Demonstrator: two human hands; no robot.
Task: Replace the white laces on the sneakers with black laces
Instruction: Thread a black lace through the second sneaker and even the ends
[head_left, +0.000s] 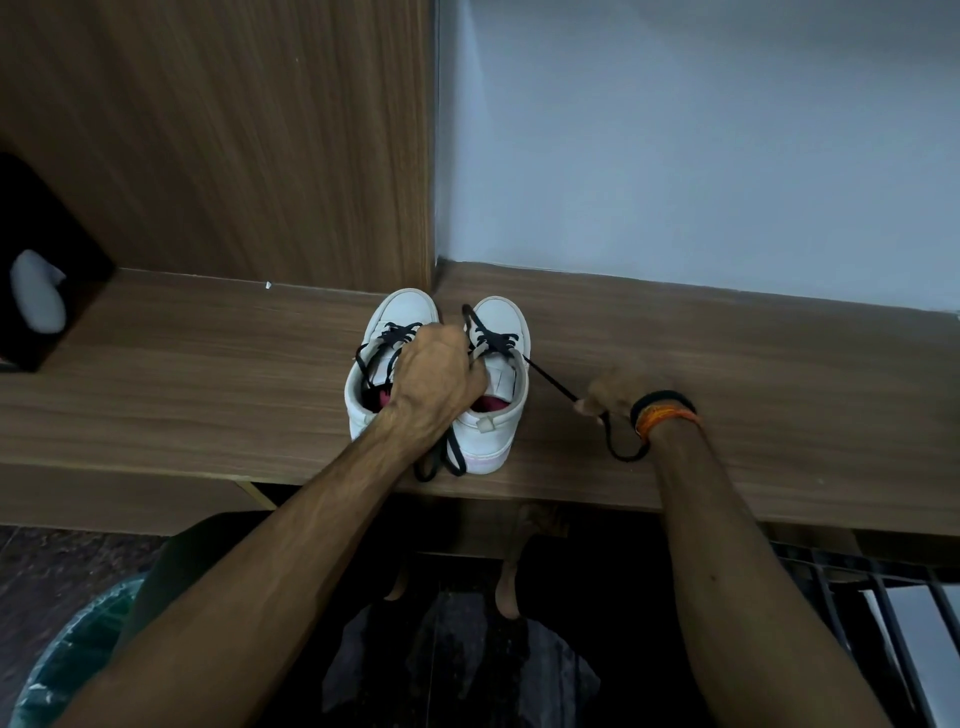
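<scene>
Two white sneakers stand side by side on the wooden ledge (208, 395), toes pointing away from me. The left sneaker (400, 317) and the right sneaker (501, 322) both carry black laces across the front eyelets. My left hand (439, 371) grips the tongue and collar area of the right sneaker, between the two shoes. My right hand (608, 392), blurred, pinches a black lace (550, 382) that runs taut from the right sneaker's eyelets. That lace's tail loops below my right wrist. Loose black lace ends (441, 460) hang over the ledge's front edge.
A wood panel (234, 140) rises behind the left half of the ledge and a pale wall (701, 140) behind the right. A dark box with a white object (36, 296) sits at the far left. A lined bin (72, 660) stands low left; my feet show below.
</scene>
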